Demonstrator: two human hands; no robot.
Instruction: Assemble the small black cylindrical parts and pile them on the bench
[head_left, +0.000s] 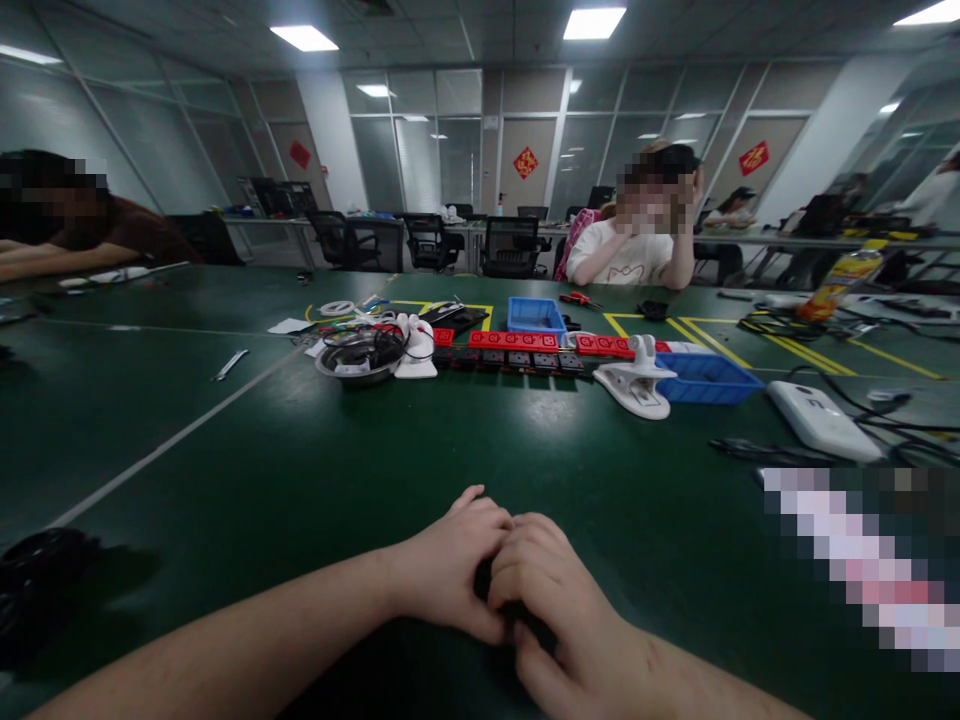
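Note:
Close in front of me, my left hand and my right hand meet over the green table. Curled fingers on both hands touch at the knuckles. One fingertip of the left hand sticks up. Dark patches show between the fingers and thumbs; whether this is a small black thing or only shadow I cannot make out. Beyond the hands lie a row of red socket modules and a row of black socket modules. A white clip-on base rests right of them.
A metal bowl of cables, a blue tray and a smaller blue tray stand farther back. At right are a white power bank-like box, cables and a bottle. A black object sits left. Two people sit across.

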